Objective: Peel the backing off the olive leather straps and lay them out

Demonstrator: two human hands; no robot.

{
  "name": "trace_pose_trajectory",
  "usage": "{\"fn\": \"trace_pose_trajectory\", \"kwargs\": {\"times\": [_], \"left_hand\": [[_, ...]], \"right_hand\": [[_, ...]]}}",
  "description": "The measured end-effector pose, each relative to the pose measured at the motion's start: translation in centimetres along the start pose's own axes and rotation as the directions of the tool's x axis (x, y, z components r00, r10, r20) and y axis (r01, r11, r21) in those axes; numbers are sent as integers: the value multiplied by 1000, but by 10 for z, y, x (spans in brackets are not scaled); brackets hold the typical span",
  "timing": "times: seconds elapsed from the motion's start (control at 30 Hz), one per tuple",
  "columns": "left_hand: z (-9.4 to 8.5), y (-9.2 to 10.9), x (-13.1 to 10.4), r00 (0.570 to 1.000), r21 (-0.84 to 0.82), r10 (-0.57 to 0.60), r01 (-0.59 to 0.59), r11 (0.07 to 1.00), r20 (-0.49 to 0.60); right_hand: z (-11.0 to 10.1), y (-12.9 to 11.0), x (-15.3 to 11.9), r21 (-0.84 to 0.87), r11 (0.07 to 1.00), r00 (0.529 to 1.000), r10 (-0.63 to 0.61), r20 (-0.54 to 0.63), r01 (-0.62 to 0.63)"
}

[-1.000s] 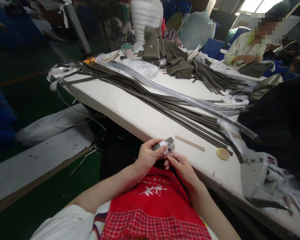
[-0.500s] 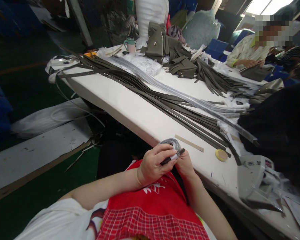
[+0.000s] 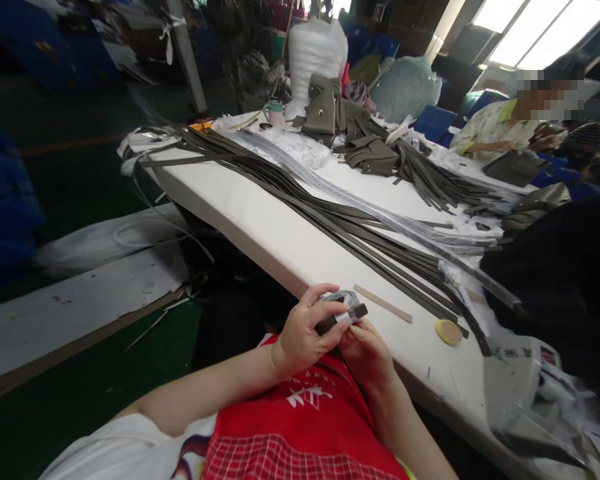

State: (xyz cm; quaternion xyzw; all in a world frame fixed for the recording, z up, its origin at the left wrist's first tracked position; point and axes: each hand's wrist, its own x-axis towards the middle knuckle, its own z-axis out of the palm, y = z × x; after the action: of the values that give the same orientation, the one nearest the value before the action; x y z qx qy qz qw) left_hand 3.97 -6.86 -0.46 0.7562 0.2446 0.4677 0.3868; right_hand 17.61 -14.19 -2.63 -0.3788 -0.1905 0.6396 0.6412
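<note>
Above my lap I hold a dark strap (image 3: 325, 325), coiled up with clear plastic film (image 3: 337, 297) around it and a white band (image 3: 349, 316) across its end. My left hand (image 3: 307, 327) is closed around the coil, thumb below and fingers over the top. Against the coil's lower right side, my right hand (image 3: 373, 353) has its fingers curled in at the white band; some fingertips are hidden. A tan strip (image 3: 383, 304) and a yellow tape roll (image 3: 449, 332) lie on the white table (image 3: 270, 230) just beyond.
Long dark straps (image 3: 300, 190) run across the table beside a plastic-wrapped length (image 3: 340, 189). Dark green bags (image 3: 370, 155) sit behind them. A grey machine (image 3: 515, 380) stands at the right edge. A person (image 3: 495, 133) works at the far right.
The view has tilted up slightly. My left fingers have spread a little on the coil, and my right hand has shifted lower with its fingers nearer the white band.
</note>
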Motion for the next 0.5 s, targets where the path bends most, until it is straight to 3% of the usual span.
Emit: {"fn": "trace_pose_trajectory", "kwargs": {"times": [0.13,0.2,0.33,0.5], "left_hand": [[-2,-2,3,994,51,-83,87,995,-73],[-2,-2,5,994,75,-108,110,991,-36],[-1,0,8,992,84,-64,55,995,109],[5,-1,6,998,157,17,-27,987,66]], "right_hand": [[2,1,-1,39,997,998,-70,-6,70],[1,1,0,18,995,995,-96,-34,97],[-2,1,1,-5,997,993,-78,-85,77],[3,1,3,35,997,986,-59,-153,65]]}}
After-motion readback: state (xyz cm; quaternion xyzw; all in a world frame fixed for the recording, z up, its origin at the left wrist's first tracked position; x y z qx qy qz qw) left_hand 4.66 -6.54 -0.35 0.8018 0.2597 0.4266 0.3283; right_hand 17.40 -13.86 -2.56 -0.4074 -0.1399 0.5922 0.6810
